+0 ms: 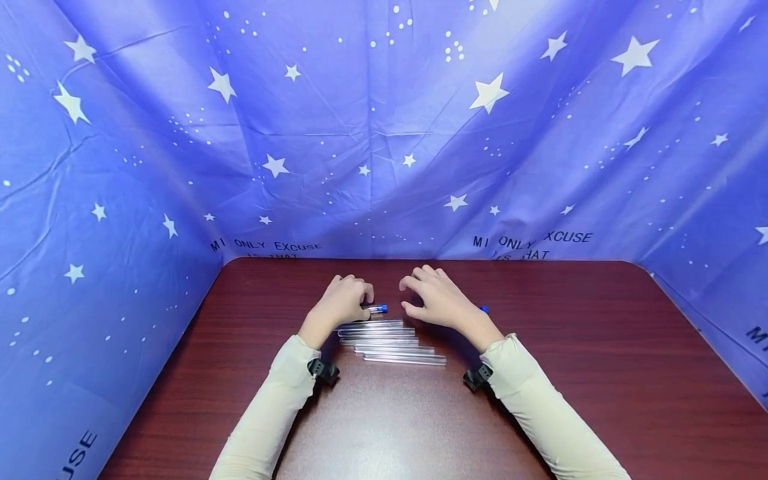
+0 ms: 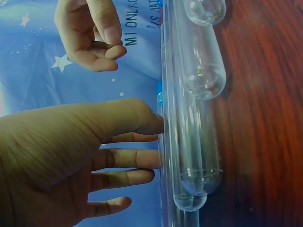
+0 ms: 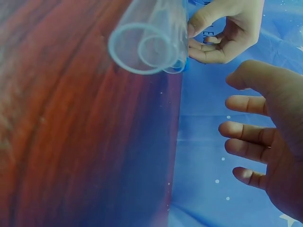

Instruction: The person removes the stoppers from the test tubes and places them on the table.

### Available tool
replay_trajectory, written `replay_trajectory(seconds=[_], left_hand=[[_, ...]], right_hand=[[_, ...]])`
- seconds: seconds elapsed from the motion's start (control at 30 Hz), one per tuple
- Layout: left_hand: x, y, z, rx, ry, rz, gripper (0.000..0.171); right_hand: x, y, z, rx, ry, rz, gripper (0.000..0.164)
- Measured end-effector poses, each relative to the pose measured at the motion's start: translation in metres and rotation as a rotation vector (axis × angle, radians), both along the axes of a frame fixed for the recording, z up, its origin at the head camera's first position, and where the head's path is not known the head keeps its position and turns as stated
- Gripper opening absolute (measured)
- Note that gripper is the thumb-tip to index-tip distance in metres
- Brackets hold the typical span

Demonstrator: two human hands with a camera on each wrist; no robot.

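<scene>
My left hand (image 1: pixel 341 301) is behind the left end of a row of clear glass test tubes (image 1: pixel 396 342). Its thumb and fingertips pinch a slim clear tube-like thing with a blue end (image 1: pixel 383 309), lying just beyond the row. In the left wrist view the test tubes (image 2: pixel 203 71) partly hide those fingertips. My right hand (image 1: pixel 443 300) hovers to the right of the row, fingers loosely bent and apart, with nothing between them. In the right wrist view the open mouths of the test tubes (image 3: pixel 142 49) face the camera, apart from the right hand (image 3: pixel 270 137).
Another blue end (image 1: pixel 485 309) shows behind the right wrist, its remainder hidden. Everything lies on a dark red wooden table (image 1: pixel 384 427). A blue star-patterned curtain (image 1: pixel 372 133) hangs along the table's back and sides. Both wrists wear black straps (image 1: pixel 324 371).
</scene>
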State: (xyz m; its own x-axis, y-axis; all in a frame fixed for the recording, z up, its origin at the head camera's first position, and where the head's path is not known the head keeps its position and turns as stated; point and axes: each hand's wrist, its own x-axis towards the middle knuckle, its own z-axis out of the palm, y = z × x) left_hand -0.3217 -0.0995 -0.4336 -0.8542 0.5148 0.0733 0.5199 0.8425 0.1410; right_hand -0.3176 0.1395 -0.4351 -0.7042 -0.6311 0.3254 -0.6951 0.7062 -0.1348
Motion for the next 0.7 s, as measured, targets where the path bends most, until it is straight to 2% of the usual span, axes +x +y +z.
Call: replay_trajectory(seconds=[0.7], left_hand=[[-0.0007, 0.0021, -0.0063, -0.007, 0.029, -0.029, 0.011]], right_hand=[[0.0004, -0.0002, -0.0038, 0.009, -0.047, -0.008, 0.026]])
